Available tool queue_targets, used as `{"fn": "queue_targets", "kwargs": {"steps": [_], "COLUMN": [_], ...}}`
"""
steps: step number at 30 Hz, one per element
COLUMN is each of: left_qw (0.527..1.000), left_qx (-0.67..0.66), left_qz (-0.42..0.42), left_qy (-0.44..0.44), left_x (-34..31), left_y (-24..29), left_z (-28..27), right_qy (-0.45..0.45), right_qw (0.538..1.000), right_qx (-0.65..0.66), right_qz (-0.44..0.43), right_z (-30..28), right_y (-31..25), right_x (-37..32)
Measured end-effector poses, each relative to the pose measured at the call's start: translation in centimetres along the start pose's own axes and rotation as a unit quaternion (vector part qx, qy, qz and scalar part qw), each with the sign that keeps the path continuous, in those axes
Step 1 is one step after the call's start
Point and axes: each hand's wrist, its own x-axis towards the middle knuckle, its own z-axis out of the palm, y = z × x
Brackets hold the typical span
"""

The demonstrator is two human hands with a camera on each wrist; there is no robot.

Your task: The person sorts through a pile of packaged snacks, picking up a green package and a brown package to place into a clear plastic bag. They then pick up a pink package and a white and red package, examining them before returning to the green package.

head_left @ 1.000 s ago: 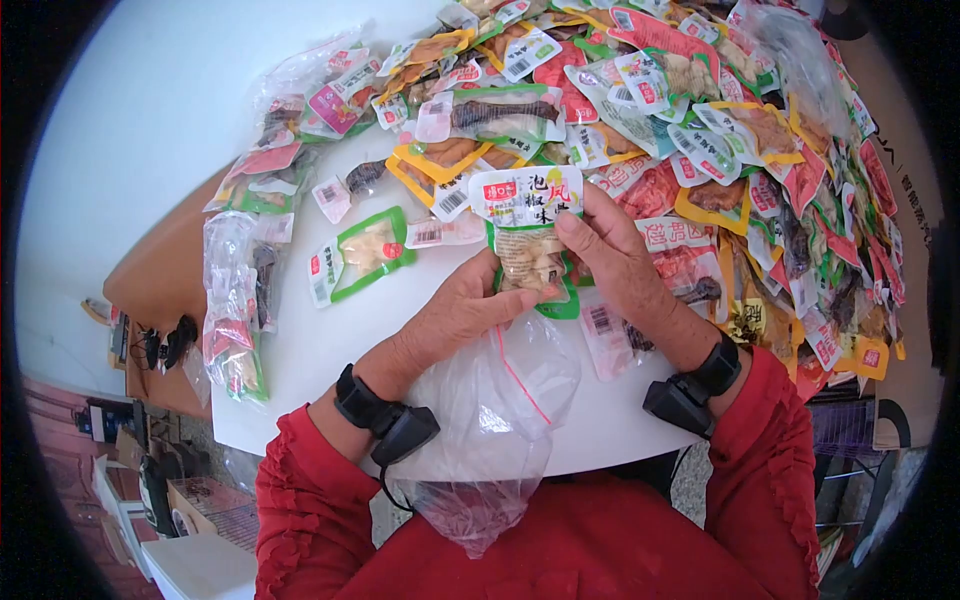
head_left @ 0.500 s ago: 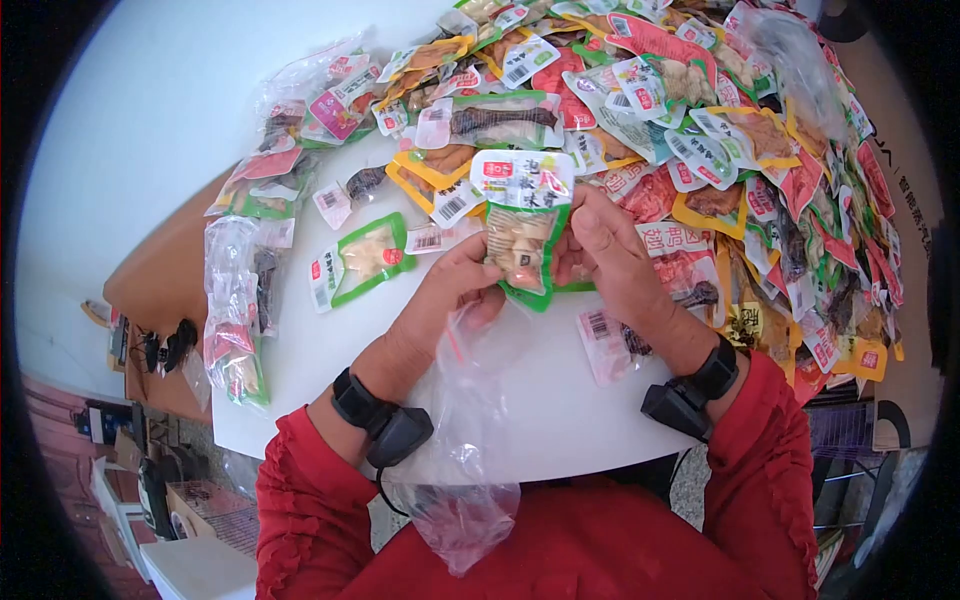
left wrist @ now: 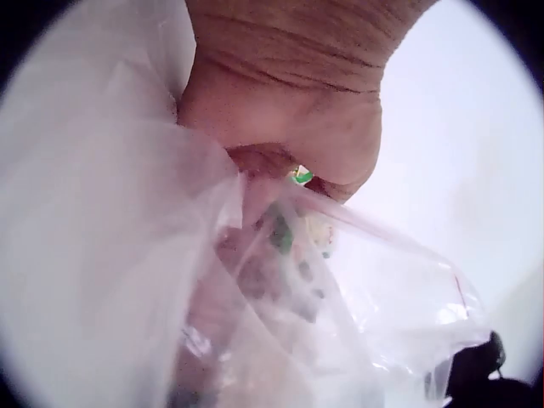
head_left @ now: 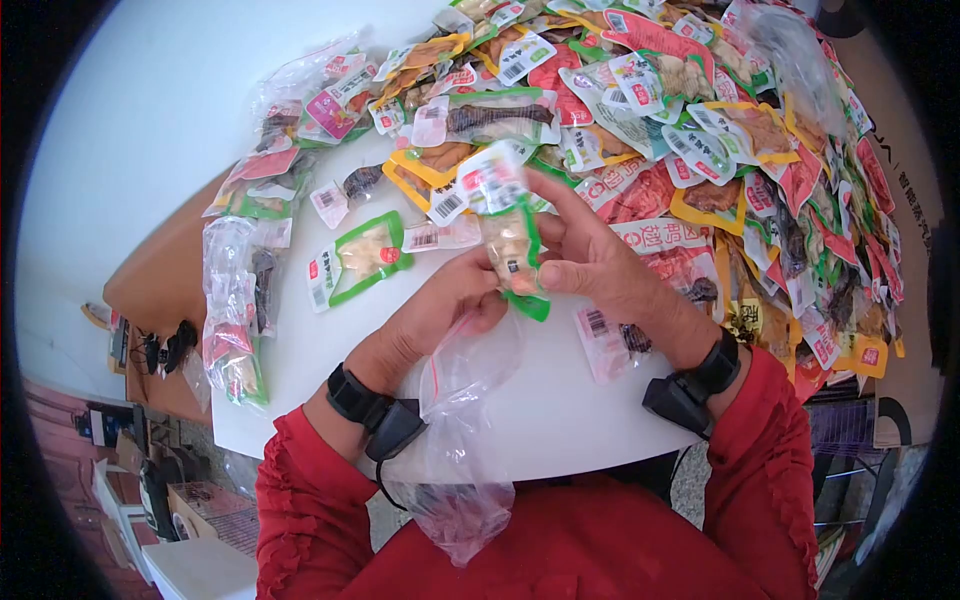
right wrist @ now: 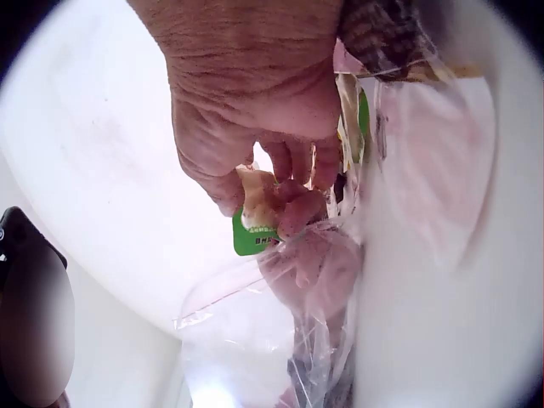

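Note:
A green-edged snack packet (head_left: pixel 510 250) with pale pieces of food inside stands upright between both hands over the white table (head_left: pixel 580 430). Its white printed top is blurred. My left hand (head_left: pixel 455 300) pinches its lower left edge and also grips a clear zip bag (head_left: pixel 460 400), which hangs down past the table's front edge. Folds of the clear bag spread below that hand in the left wrist view. On the packet's other side, my right hand (head_left: pixel 605 265) holds it with curled fingers, thumb in front. The right wrist view shows the packet's green corner (right wrist: pixel 248 240) beside the thumb.
A large heap of snack packets (head_left: pixel 740 170) covers the back and right of the table. Left of the hands lies another green-edged packet (head_left: pixel 360 260). Filled clear bags (head_left: pixel 235 300) line the left edge. A pink-white packet (head_left: pixel 605 345) lies near the right forearm.
The packet has turned so its face is angled, and it has shifted slightly left. My right hand has moved left with it. The clear bag has bunched narrower below my left hand.

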Motion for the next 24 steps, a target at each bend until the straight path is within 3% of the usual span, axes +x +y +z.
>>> {"fn": "queue_targets", "kwargs": {"steps": [1, 2, 4, 6, 8, 9, 11, 12, 14, 17, 24], "left_qw": [0.996, 0.996, 0.987, 0.988, 0.988, 0.991, 0.993, 0.992, 0.991, 0.990, 0.991], "left_qx": [0.085, 0.085, 0.155, 0.150, 0.145, 0.129, 0.113, 0.115, 0.117, 0.090, 0.102], "left_qz": [-0.026, -0.027, -0.001, 0.028, 0.057, 0.040, 0.022, 0.046, 0.070, 0.100, 0.078], "left_qy": [-0.008, -0.009, -0.041, -0.017, 0.007, 0.016, 0.026, 0.005, -0.015, -0.034, 0.029], "left_x": [0.1, 0.1, -0.2, -0.5, -0.5, -0.5, -0.5, -0.5, -0.4, -0.3, -0.3], "left_y": [0.0, -0.3, -1.3, -1.7, -1.5, -1.1, -0.8, -0.8, -1.0, -1.2, -1.4], "left_z": [0.0, -0.1, -0.1, 0.3, 0.8, 1.2, 1.6, 1.7, 1.7, 1.5, 2.0], "right_qy": [-0.002, -0.005, -0.012, -0.020, 0.025, 0.025, 0.099, 0.099, 0.144, 0.174, 0.150], "right_qw": [0.999, 0.995, 0.994, 0.992, 0.992, 0.992, 0.950, 0.950, 0.962, 0.935, 0.899], "right_qx": [0.025, 0.051, 0.016, -0.018, -0.123, -0.123, -0.281, -0.281, -0.232, -0.303, -0.407], "right_qz": [0.042, 0.084, 0.106, 0.127, 0.030, 0.030, -0.092, -0.091, -0.007, -0.063, -0.052], "right_z": [0.1, 0.1, -0.1, -0.1, 0.0, -0.1, -0.3, -0.2, 0.0, 0.2, 0.6], "right_y": [-0.5, -0.7, -0.7, -0.5, 0.0, 0.3, 0.8, 0.7, 0.6, 0.6, 0.0], "right_x": [-0.1, -0.2, -0.4, -0.4, -0.3, -0.2, 0.0, 0.0, -0.2, -0.3, -0.7]}}
